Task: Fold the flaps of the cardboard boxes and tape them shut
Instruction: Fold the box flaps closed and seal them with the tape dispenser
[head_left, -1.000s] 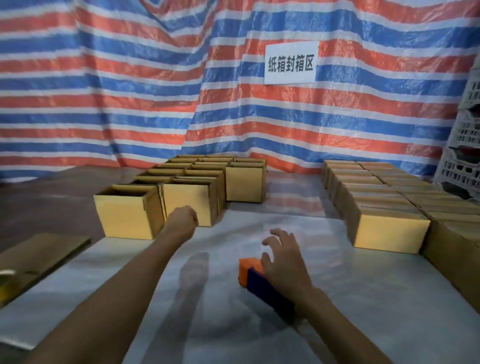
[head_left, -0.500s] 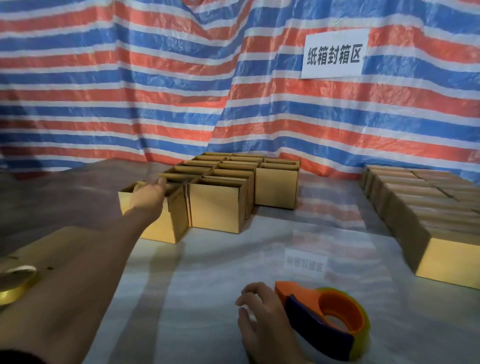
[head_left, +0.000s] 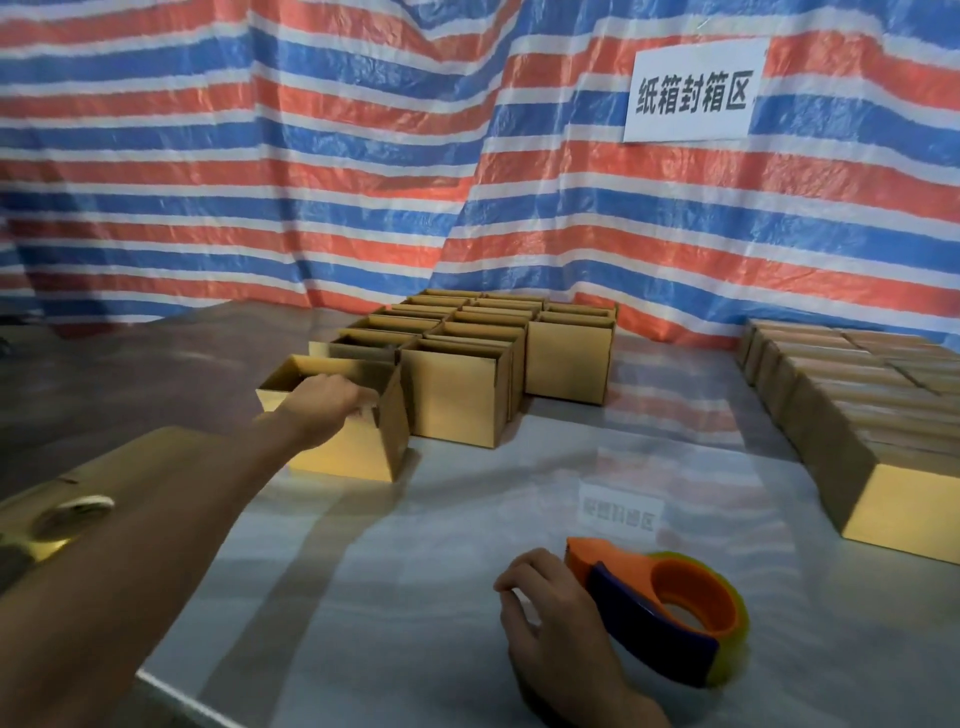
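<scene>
An open cardboard box stands nearest at the front left of a block of several open boxes. My left hand reaches across to it, with the fingers curled over its front rim near the right corner. An orange and blue tape dispenser lies on the shiny table near me. My right hand rests just left of the dispenser with its fingers loosely curled and nothing in them.
Rows of closed boxes line the right side. A flat cardboard sheet with a tape roll on it lies at the left edge. A striped tarp with a white sign hangs behind.
My left hand went from the box's outer side to its front rim and took hold of it. My right hand let go of the dispenser and now rests beside it. The view swung left.
</scene>
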